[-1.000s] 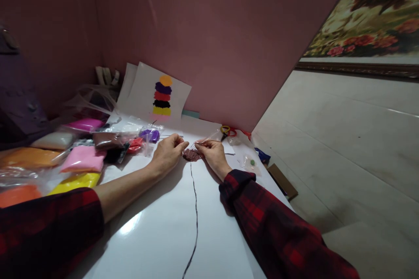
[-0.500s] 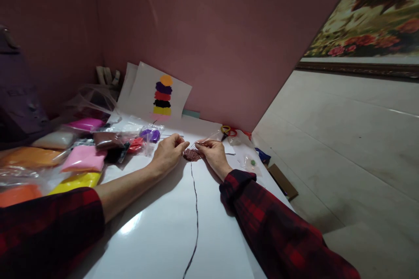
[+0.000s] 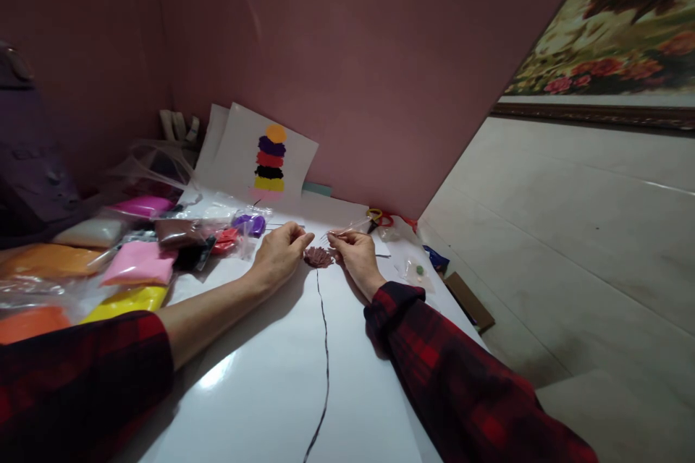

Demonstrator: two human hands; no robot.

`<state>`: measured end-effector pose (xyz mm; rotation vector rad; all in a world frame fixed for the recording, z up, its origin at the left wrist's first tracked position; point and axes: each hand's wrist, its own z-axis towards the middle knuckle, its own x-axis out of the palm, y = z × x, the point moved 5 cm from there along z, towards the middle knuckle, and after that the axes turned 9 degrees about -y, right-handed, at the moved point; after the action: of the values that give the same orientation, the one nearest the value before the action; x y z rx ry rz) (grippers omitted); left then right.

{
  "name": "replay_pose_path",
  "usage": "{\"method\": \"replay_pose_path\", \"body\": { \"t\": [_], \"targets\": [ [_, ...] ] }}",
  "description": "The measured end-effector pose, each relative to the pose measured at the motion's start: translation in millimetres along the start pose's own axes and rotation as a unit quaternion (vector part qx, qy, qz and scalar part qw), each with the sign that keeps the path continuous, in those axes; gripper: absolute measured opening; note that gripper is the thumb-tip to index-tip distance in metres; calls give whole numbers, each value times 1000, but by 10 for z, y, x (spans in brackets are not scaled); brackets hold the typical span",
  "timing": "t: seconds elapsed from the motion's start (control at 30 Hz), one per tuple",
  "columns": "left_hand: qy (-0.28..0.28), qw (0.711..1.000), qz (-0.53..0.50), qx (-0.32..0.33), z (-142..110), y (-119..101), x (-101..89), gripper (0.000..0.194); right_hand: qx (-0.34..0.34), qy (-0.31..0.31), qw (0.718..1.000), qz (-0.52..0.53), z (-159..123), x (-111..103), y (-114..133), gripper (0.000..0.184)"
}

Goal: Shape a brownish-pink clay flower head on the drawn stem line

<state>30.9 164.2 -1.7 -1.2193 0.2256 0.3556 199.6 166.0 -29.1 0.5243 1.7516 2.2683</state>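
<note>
A rough-edged patch of brown clay [image 3: 317,257] lies flat on the white sheet [image 3: 271,376], at the top of a long dark wavy line. My right hand [image 3: 354,255] is closed round a clear plastic fork [image 3: 358,225], its tines over the patch's upper edge. My left hand [image 3: 279,253] rests on the patch's left side, thumb and curled fingers together; anything pinched between them is too small to make out.
Bags of coloured clay, including pink [image 3: 138,262] and yellow [image 3: 127,302], crowd the left. A card with a coloured stack [image 3: 228,152] leans at the back. Scissors [image 3: 380,218] lie beyond my right hand, and a small bag with a green bit [image 3: 419,271] to its right.
The fork in my right hand has lifted slightly back off the brown clay, uncovering more of the patch. My left hand stays where it was.
</note>
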Motion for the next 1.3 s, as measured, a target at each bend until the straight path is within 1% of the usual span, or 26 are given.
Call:
{"method": "replay_pose_path", "body": {
  "t": [0.13,0.27,0.33,0.53,0.73,0.87,1.0,1.13,1.3],
  "targets": [
    [-1,1000,11,9,-2,-11,-7,30,14,-6,1000,12,-14,-9,9,27],
    [13,1000,13,13,-2,-7,4,41,18,-15,1000,10,-27,-20,40,29],
    [16,1000,15,13,-1,-5,7,43,16,-15,1000,12,-27,-23,56,28],
    [-7,1000,15,5,14,-3,-14,31,8,-8,1000,6,-13,-20,47,22],
    [-7,1000,12,-4,32,42,4,22,8,-1,1000,-7,-2,-24,26,20],
    [-5,1000,-7,-20,36,76,26,14,14,-3,1000,-22,13,-23,17,22],
    [-5,999,-18,-31,17,61,18,23,18,-2,1000,-20,14,-17,11,22],
    [0,1000,-10,-11,-2,6,-11,39,15,0,1000,-13,8,-10,10,21],
    [4,1000,0,3,0,-5,-15,45,9,-1,1000,-10,-1,-4,27,20]
  ]
}}
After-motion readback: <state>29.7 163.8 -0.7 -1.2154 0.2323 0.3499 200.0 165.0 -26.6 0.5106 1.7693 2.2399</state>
